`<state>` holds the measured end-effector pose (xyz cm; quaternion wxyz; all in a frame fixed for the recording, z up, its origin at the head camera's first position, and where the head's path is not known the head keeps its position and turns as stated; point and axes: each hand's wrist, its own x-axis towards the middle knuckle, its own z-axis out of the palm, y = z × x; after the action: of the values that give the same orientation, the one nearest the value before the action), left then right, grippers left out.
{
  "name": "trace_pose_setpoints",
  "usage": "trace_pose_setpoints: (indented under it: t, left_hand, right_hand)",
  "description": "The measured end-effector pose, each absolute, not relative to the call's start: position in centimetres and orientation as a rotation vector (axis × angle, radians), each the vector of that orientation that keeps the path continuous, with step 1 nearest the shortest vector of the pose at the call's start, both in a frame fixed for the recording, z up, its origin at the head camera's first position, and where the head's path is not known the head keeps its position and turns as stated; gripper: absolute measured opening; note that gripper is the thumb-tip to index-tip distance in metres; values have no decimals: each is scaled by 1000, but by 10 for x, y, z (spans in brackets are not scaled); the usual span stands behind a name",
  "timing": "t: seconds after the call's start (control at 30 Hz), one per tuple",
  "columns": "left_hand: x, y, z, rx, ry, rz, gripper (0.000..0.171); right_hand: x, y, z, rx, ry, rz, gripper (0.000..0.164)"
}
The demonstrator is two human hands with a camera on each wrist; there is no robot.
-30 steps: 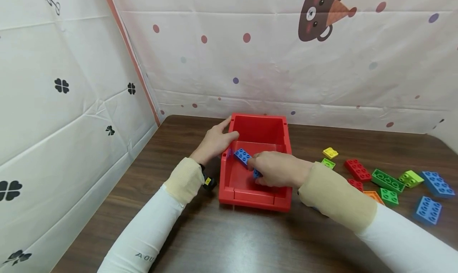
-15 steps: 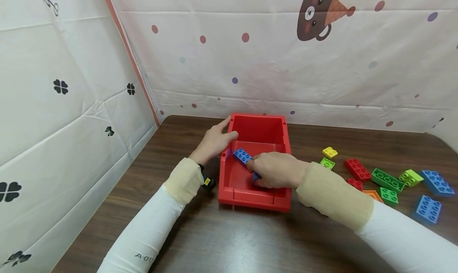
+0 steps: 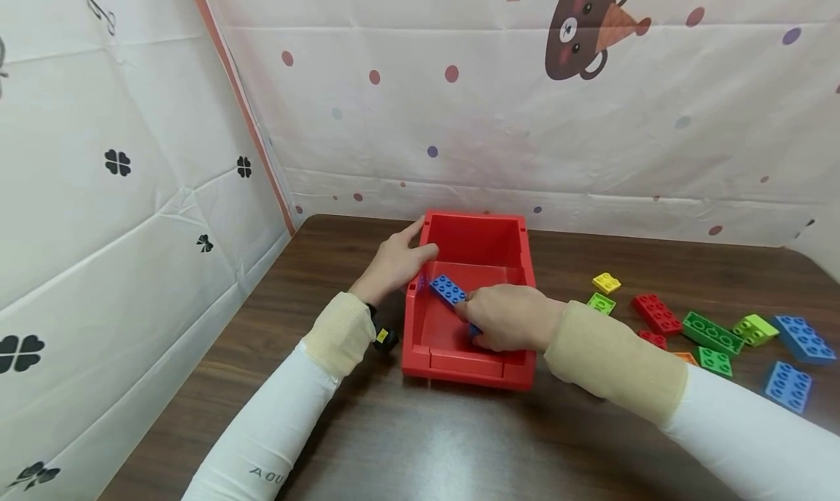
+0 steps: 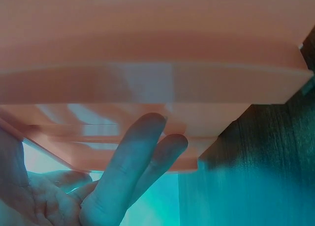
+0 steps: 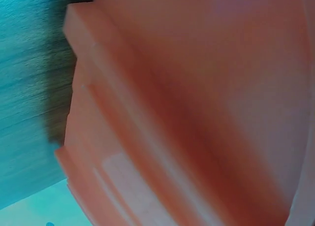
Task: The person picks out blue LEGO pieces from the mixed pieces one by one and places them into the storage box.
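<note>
A red plastic bin [image 3: 436, 333] stands on the table, its open top facing up. My left hand [image 3: 391, 264] holds its left side, thumb over the rim; in the left wrist view, fingers [image 4: 130, 162] lie extended along the outer wall. Inside the bin, my right hand [image 3: 505, 317] has curled fingers around a blue toy brick [image 3: 474, 330], mostly hidden under the hand. Another blue brick [image 3: 448, 289] with studs up lies on the bin floor, touching or nearly touching the right fingertips. The right wrist view shows the bin wall [image 5: 197, 113], not the hand.
Loose bricks lie to the right on the wooden table [image 3: 459, 443]: red [image 3: 656, 314], green [image 3: 712, 332], lime [image 3: 755, 329], yellow [image 3: 607, 282] and blue [image 3: 803, 339] among them. My right forearm partly covers an orange brick [image 3: 686, 357]. A printed sheet [image 3: 394, 122] hangs behind the table.
My right hand has shifted very slightly within the bin, and less of the blue brick under it shows. My left hand keeps its place on the bin. The camera view tilts slightly.
</note>
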<state>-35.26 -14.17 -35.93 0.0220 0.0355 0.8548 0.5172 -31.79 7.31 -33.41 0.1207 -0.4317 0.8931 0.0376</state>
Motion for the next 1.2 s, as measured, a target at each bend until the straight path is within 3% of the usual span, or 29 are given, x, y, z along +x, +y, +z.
trace_pose_setpoints:
  t: [0.67,1.07,1.2]
  left_hand:
    - [-352,-141,-361,105,2639,1615,77]
    - [-351,-141,-360,115,2627,1624,77]
    - [-350,-140,-360,111,2618,1635,78]
  right_hand:
    - [-315,74,-334,-1238,2628,88,54]
    - [-315,72,-337,-1190,2703,-162,38]
    - [-315,74,-336,-1205,2738,-253,40]
